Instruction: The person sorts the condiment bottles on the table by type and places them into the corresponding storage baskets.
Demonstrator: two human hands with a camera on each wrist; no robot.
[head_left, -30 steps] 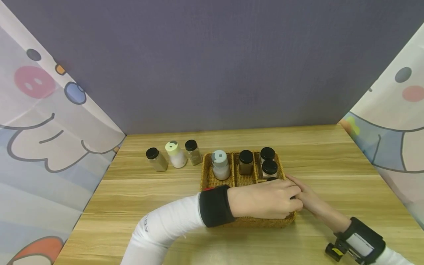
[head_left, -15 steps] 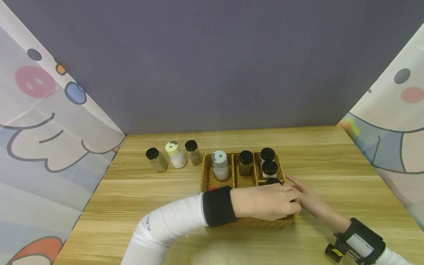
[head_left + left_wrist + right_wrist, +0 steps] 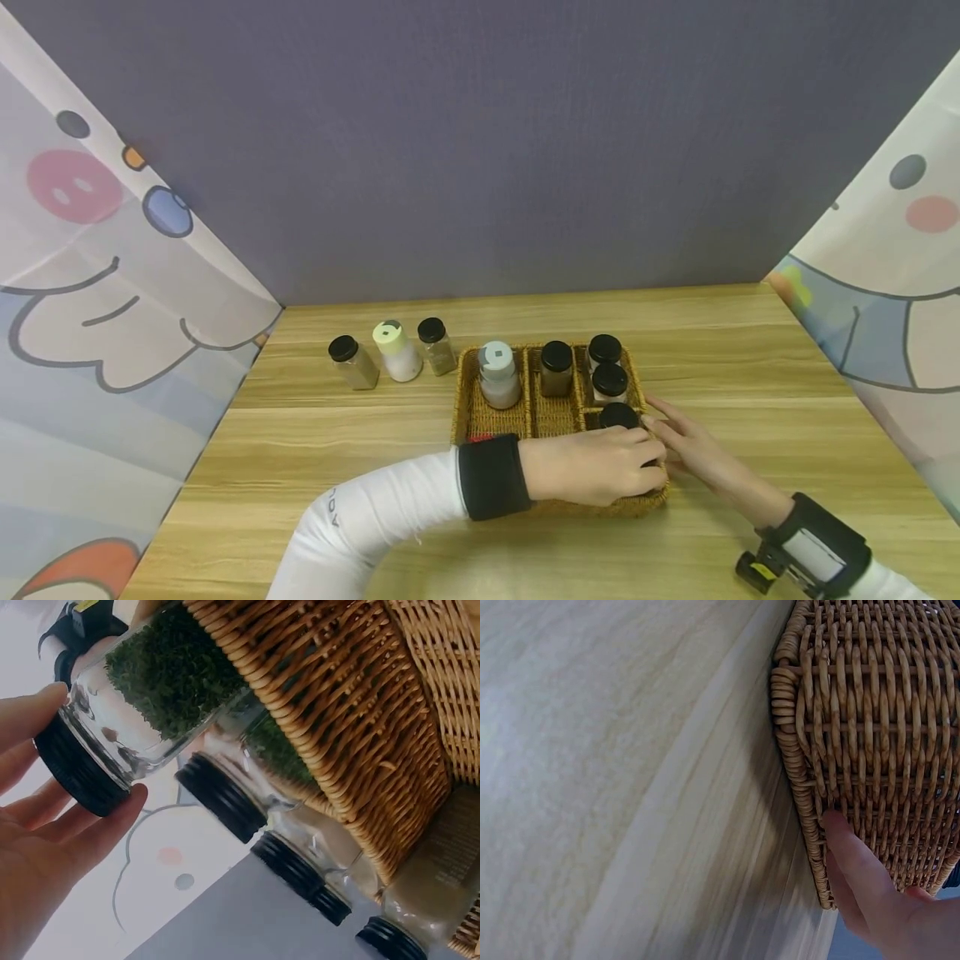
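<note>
My left hand point(image 3: 600, 468) reaches over the front right part of the wicker basket point(image 3: 553, 427). In the left wrist view its thumb and fingers pinch the black lid of a clear spice jar point(image 3: 176, 682) filled with green dried herbs; the hand hides this jar in the head view. Behind it stands another black-lidded herb jar point(image 3: 619, 415). My right hand point(image 3: 701, 458) rests against the basket's right side, its fingers extended and touching the outer weave point(image 3: 877, 750) in the right wrist view.
Other basket compartments hold a white-capped jar point(image 3: 500, 377), a brown spice jar point(image 3: 557, 371) and two black-lidded jars point(image 3: 609, 379). Left of the basket stand two black-lidded jars point(image 3: 356, 364) point(image 3: 438, 348) and a yellow-capped jar point(image 3: 399, 354). A dark panel point(image 3: 480, 150) closes off the back.
My left hand has shifted slightly left and toward the basket's front, apart from the right hand. More of the herb jar behind it shows. The right hand stays at the basket's side.
</note>
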